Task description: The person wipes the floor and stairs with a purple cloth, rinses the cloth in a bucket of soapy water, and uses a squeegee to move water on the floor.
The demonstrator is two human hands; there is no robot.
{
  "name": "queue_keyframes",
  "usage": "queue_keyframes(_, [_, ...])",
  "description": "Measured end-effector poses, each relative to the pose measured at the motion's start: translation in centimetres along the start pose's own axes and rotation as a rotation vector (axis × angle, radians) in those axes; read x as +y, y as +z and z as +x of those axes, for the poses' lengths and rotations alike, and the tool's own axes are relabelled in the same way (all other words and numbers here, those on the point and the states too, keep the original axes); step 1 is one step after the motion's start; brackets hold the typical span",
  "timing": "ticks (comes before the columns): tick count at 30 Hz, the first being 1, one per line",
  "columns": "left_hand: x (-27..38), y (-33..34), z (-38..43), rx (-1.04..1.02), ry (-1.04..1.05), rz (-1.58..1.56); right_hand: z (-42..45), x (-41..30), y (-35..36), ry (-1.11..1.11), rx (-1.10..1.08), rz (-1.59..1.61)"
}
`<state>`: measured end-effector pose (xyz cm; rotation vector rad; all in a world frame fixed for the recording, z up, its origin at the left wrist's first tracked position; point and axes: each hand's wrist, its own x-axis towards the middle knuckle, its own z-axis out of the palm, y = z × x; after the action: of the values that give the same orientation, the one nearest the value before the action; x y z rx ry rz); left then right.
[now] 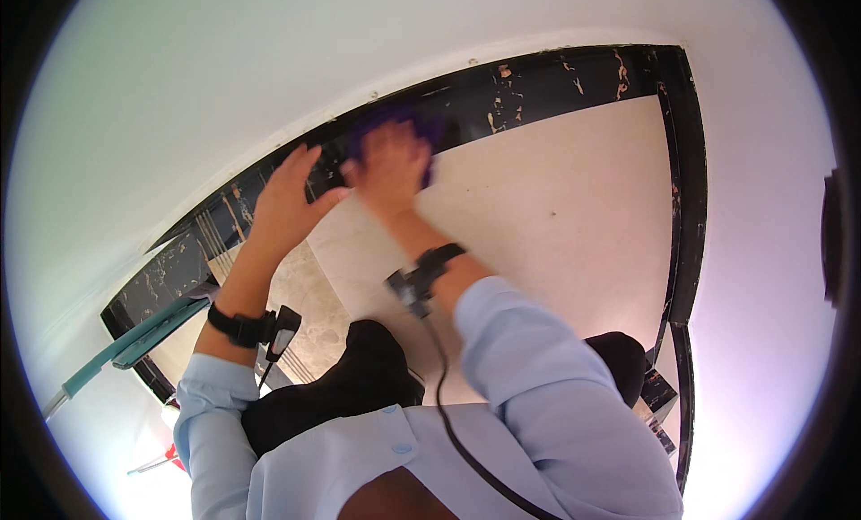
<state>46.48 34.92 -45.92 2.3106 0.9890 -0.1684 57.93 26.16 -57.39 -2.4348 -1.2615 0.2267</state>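
Note:
My right hand (391, 167), blurred, lies over a dark purple cloth (430, 126) and presses it on the black marble-patterned baseboard (538, 92) at the foot of the wall. Part of the cloth is hidden beneath the palm and fingers. To its left, my left hand (289, 200) holds nothing, its thumb spread from the fingers. Those fingertips are by the same baseboard; whether they touch it I cannot tell. Each wrist wears a black strap carrying a small device, the left device (282, 333) and the right device (412, 288).
Beige floor tile (551, 163) spreads below the baseboard. White wall (269, 55) rises beyond it, and a black border (686, 183) runs down the right side. Grooved steps (218, 241) drop away at left, near a teal-handled tool (111, 362). A cable (444, 399) hangs from the right wrist device.

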Motion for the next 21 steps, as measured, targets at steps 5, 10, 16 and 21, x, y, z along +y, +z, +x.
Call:
queue_keyframes(5, [4.3, -6.1, -2.3, 0.227, 0.030, -0.338, -10.0, -16.9, 8.2, -0.164, -0.383, 0.996])
queue_keyframes(10, [3.7, -7.2, -3.9, 0.459, 0.065, -0.555, -12.0, -17.3, 0.6, -0.160, -0.939, 1.226])
queue_keyframes(16, [0.8, -8.5, -4.9, 0.500, 0.016, -0.683, 0.8, 1.7, -13.7, 0.184, -0.721, 1.240])
queue_keyframes(21, [-1.0, -7.0, -4.6, 0.449, -0.045, -0.793, 7.4, 19.9, -14.4, 0.352, 0.082, 0.655])
